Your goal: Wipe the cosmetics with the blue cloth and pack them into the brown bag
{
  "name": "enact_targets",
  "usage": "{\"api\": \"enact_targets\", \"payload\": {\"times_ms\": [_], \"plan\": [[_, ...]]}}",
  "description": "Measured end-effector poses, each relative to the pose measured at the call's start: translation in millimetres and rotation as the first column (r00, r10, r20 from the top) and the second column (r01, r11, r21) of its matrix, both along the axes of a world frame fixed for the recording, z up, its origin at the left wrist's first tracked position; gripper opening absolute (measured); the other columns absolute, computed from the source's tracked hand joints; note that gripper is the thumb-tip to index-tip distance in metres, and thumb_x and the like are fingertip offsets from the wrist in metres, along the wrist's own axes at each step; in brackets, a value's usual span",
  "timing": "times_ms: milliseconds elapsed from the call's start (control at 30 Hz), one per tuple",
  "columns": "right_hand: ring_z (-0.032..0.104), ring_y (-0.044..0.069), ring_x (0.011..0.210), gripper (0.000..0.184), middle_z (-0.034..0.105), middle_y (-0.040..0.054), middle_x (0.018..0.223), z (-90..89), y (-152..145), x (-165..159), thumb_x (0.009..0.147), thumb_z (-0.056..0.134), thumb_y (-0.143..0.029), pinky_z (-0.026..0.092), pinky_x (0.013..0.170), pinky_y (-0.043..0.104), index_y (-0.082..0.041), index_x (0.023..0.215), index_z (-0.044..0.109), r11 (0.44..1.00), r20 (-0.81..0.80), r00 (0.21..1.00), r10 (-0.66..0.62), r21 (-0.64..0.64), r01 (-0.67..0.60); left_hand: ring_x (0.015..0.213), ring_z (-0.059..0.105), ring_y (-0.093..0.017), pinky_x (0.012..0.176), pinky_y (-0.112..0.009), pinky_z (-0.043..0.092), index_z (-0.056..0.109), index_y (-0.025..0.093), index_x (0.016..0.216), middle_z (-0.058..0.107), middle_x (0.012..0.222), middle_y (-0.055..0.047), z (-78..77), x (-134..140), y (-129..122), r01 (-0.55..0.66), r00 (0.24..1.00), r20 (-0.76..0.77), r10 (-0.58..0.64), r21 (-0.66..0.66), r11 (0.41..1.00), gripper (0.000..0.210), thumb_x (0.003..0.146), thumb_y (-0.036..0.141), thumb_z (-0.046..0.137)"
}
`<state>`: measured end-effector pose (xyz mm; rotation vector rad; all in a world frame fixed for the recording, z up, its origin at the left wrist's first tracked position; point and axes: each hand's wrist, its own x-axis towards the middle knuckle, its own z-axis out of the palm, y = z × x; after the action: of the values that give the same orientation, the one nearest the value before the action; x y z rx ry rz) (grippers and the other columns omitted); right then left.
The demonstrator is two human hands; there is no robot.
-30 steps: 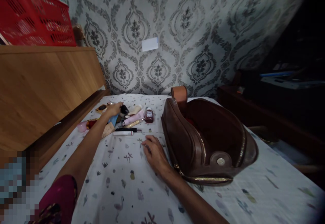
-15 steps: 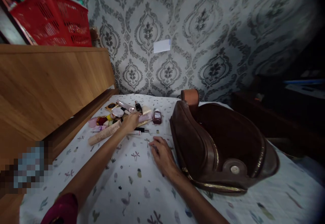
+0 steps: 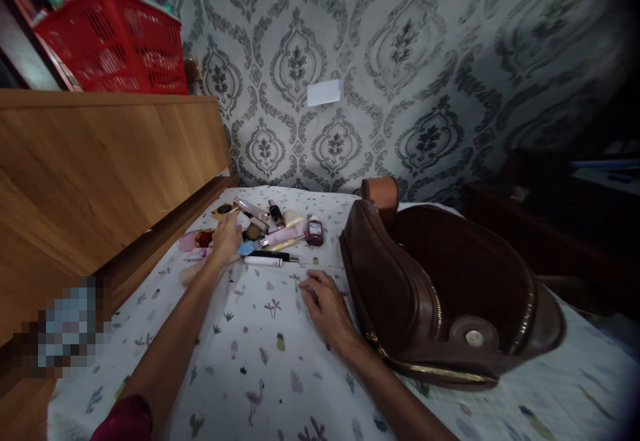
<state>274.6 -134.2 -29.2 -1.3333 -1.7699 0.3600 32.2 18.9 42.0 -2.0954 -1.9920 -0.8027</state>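
Note:
On the bed sheet (image 3: 273,354) lies a loose cluster of cosmetics. My left hand (image 3: 229,235) is over its left part, fingers curled against a white round compact (image 3: 243,221) and partly covering it. Right of that hand are a pink tube (image 3: 283,235), a black pen (image 3: 275,255), a white pen-like tube (image 3: 263,261) and a small dark red bottle (image 3: 315,232). A small black bottle (image 3: 275,213) lies behind them. My right hand (image 3: 325,304) rests on the sheet with nothing in it, fingers loosely bent and thumb apart. Beside it is a brown leather bag (image 3: 390,294), unzipped, with a dark interior.
A wooden cabinet (image 3: 110,154) runs along the left, with a red plastic basket (image 3: 113,41) on top. Patterned wallpaper (image 3: 335,47) covers the wall behind. An orange-brown roll-shaped item (image 3: 380,194) stands behind the bag. Dark furniture (image 3: 515,221) is at the right.
My left hand has moved left from the pink tube to the white compact, uncovering the pens and a blue item. My right hand stays on the sheet. The view has shifted slightly.

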Motion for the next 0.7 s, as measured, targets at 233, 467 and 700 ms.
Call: {"api": "enact_targets", "payload": {"times_ms": [233, 467, 700], "plan": [[0.059, 0.025, 0.111, 0.024, 0.063, 0.0111, 0.114, -0.4, 1, 1, 0.084, 0.049, -0.012, 0.048, 0.097, 0.041, -0.019, 0.093, 0.07, 1.0, 0.031, 1.0, 0.0, 0.0, 0.0, 0.122, 0.053, -0.025, 0.102, -0.041, 0.046, 0.054, 0.021, 0.125, 0.058, 0.125, -0.01, -2.3, -4, 4, 0.091, 0.987, 0.115, -0.11, 0.164, 0.982, 0.041, 0.086, 0.015, 0.047], [0.058, 0.026, 0.112, 0.023, 0.064, 0.012, 0.114, -0.9, 0, 2, 0.085, 0.049, -0.013, 0.048, 0.096, 0.041, -0.018, 0.093, 0.07, 1.0, 0.026, 1.0, 0.011, 0.005, -0.011, 0.114, 0.056, -0.023, 0.097, -0.037, 0.049, 0.055, 0.02, 0.124, 0.054, 0.121, -0.01, -0.4, 1, 7, 0.05, 0.991, 0.112, -0.071, 0.179, 0.983, 0.038, 0.086, 0.018, 0.048], [0.058, 0.025, 0.113, 0.024, 0.064, 0.011, 0.114, 1.5, -1, 0, 0.084, 0.05, -0.011, 0.047, 0.098, 0.041, -0.018, 0.093, 0.07, 1.0, 0.012, 1.0, -0.003, -0.011, 0.003, 0.119, 0.049, -0.037, 0.084, -0.049, 0.052, 0.058, 0.016, 0.125, 0.051, 0.126, -0.02, 13.6, -1, -7, -0.027, 0.997, -0.074, 0.035, 0.102, 0.994, 0.04, 0.089, 0.015, 0.044]]}}
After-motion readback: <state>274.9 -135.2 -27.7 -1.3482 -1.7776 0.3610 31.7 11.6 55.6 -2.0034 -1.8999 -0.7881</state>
